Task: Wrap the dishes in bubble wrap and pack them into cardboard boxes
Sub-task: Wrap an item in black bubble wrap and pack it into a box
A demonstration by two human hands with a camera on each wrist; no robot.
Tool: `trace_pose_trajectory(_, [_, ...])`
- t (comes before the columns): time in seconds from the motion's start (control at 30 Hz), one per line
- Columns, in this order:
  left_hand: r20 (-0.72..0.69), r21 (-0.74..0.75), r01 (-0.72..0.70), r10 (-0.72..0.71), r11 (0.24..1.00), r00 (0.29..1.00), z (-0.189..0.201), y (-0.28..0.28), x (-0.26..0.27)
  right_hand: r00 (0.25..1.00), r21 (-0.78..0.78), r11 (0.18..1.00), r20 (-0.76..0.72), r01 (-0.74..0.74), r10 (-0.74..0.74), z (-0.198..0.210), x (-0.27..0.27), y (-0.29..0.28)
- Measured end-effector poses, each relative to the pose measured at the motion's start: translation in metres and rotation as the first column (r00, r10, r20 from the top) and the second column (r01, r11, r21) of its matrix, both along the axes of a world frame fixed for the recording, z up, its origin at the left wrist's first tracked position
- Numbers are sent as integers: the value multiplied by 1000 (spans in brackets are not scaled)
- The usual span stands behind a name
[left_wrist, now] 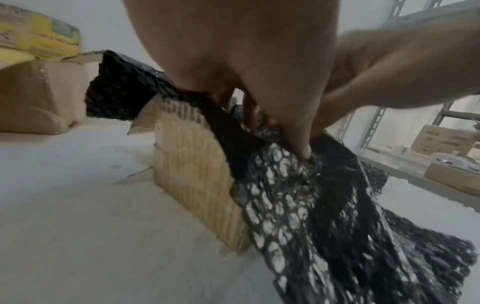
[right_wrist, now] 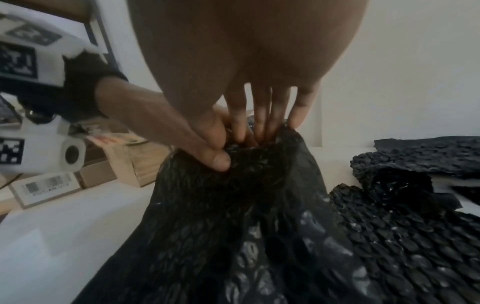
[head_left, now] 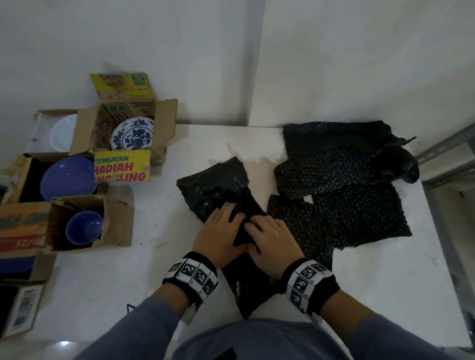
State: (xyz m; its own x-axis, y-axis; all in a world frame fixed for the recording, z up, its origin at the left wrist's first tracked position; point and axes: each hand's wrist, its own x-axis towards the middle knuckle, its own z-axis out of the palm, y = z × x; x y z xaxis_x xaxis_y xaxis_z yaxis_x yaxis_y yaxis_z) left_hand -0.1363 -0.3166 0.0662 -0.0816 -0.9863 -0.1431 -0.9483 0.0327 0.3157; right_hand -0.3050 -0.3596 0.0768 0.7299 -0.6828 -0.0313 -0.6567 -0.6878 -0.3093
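Note:
A black bubble wrap sheet (head_left: 213, 181) lies bunched over something in the middle of the white table (head_left: 124, 274). What it covers is hidden in the head view. My left hand (head_left: 222, 223) and right hand (head_left: 263, 231) sit side by side on its middle. In the left wrist view my left hand (left_wrist: 285, 133) pinches the bubble wrap (left_wrist: 311, 205), which drapes over a corrugated cardboard piece (left_wrist: 194, 168). In the right wrist view my right hand (right_wrist: 228, 148) pinches a fold of the wrap (right_wrist: 246, 205) between thumb and fingers.
Open cardboard boxes stand at the left with a blue-and-white floral plate (head_left: 132, 134), a white plate (head_left: 63, 134), a blue plate (head_left: 68, 179) and a blue bowl (head_left: 84, 227). Spare black wrap sheets (head_left: 341, 177) lie at the right. A grey metal rack (head_left: 461, 148) stands past the table's right edge.

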Motion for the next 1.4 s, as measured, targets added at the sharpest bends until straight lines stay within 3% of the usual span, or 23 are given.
trace_pose_trajectory(0.2, [96,-94,-60,69,994,993,4,13,16,991,-27,999,-135,-20,17,1,1,1])
trace_pose_trajectory(0.33, [68,-65,0,5,998,998,1,10,23,978,3,999,-205,-47,46,3,6,0])
trace_pose_trajectory(0.43, [48,-9,44,-44,999,998,5,1,30,970,23,993,-210,-117,120,1,7,0])
trace_pose_trajectory(0.53, [15,-45,108,-108,993,994,10,0,40,974,3,985,-145,-175,174,4,5,-2])
trace_pose_trajectory(0.6, [-14,-109,16,-18,994,1000,17,5,39,988,-35,990,-88,-134,130,9,4,-9])
trace_pose_trajectory(0.67, [-70,-169,-183,174,968,982,22,15,32,998,-37,999,-63,-31,28,10,1,-18])
trace_pose_trajectory(0.77, [-265,-76,-435,403,897,876,16,33,20,989,171,974,-53,147,-140,5,-6,-25])
trace_pose_trajectory(0.87, [-441,53,-468,442,882,781,6,39,18,970,418,885,34,204,-239,1,-9,-20])
trace_pose_trajectory(0.97, [-474,55,-440,412,896,778,6,42,20,957,448,872,104,198,-271,-4,-15,-9])
trace_pose_trajectory(1.17, [-378,83,-420,418,904,826,12,62,19,968,500,842,30,201,-248,4,-26,18])
trace_pose_trajectory(1.23, [-220,-75,-371,348,926,911,19,63,16,966,365,895,-77,258,-247,12,-24,22])
trace_pose_trajectory(1.3, [-107,-241,-211,190,947,976,29,58,10,976,150,964,-41,218,-214,19,-20,24])
trace_pose_trajectory(1.4, [9,-226,1,1,974,1000,40,40,-3,997,-3,997,16,73,-73,25,-2,18])
